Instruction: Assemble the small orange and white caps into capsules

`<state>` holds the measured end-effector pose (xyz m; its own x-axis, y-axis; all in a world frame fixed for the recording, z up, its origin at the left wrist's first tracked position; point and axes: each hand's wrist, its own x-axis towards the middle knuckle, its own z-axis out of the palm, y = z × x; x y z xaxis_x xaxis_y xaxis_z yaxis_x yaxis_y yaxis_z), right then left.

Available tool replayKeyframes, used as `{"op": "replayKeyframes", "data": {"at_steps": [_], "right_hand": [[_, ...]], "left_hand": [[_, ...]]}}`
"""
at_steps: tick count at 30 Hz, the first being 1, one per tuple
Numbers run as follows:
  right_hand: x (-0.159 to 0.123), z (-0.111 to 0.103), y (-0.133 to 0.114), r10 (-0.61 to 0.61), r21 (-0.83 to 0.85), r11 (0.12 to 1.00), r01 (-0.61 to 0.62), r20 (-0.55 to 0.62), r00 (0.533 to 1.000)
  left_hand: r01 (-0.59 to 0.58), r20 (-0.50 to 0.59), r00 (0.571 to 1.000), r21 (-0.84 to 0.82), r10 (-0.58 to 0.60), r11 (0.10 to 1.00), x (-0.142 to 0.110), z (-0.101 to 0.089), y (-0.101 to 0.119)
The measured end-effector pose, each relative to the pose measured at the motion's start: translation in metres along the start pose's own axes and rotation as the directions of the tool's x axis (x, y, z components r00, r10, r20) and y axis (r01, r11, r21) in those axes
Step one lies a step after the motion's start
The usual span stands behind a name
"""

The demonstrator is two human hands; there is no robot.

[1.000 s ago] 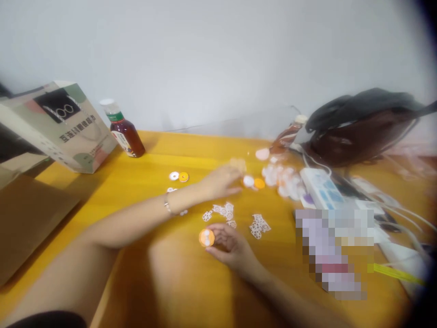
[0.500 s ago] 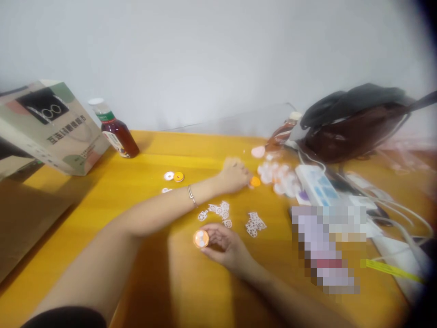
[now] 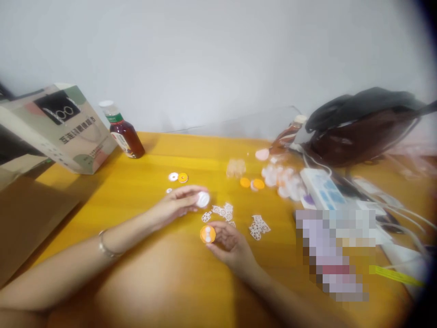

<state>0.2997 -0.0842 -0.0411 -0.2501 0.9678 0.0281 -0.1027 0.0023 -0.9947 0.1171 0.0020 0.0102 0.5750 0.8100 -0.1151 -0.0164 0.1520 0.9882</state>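
Observation:
My left hand is closed on a small white round disc, gripped at its edge above the table. Nearer to me, my right hand pinches an orange round disc with two white spots on its face. White openwork plastic pieces lie just beyond the right hand, and a second cluster of white pieces lies to its right. A white ring and an orange ring rest on the table past my left hand. Farther right are orange discs.
Whitish discs are heaped at the right, by a white power strip with cables. A dark bag and a brown bottle stand behind. On the left are a red drink bottle, a printed box and cardboard.
My left hand has come back from the orange discs at the right, toward me and left, and now holds the white disc. The right hand still holds its orange disc in nearly the same place.

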Motion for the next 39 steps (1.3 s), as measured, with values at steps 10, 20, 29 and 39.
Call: {"op": "replayKeyframes", "data": {"at_steps": [10,20,29,39], "right_hand": [[0.0,0.003,0.002,0.028,0.02,0.999,-0.028,-0.004,1.0],[0.001,0.002,0.006,0.033,0.018,0.999,-0.033,-0.032,0.999],[0.001,0.002,0.005,0.036,-0.032,0.999,-0.04,-0.109,0.993],[0.003,0.001,0.009,-0.012,-0.096,0.995,0.002,-0.109,0.994]], "left_hand": [[0.072,-0.075,0.99,-0.434,-0.116,0.898,-0.035,0.01,-0.043],[-0.041,-0.127,0.992,-0.241,0.01,0.97,-0.037,0.012,-0.053],[-0.054,-0.096,0.994,-0.079,0.047,0.995,-0.037,0.012,-0.052],[-0.12,-0.119,0.985,0.021,0.122,0.993,-0.039,0.019,-0.052]]}}
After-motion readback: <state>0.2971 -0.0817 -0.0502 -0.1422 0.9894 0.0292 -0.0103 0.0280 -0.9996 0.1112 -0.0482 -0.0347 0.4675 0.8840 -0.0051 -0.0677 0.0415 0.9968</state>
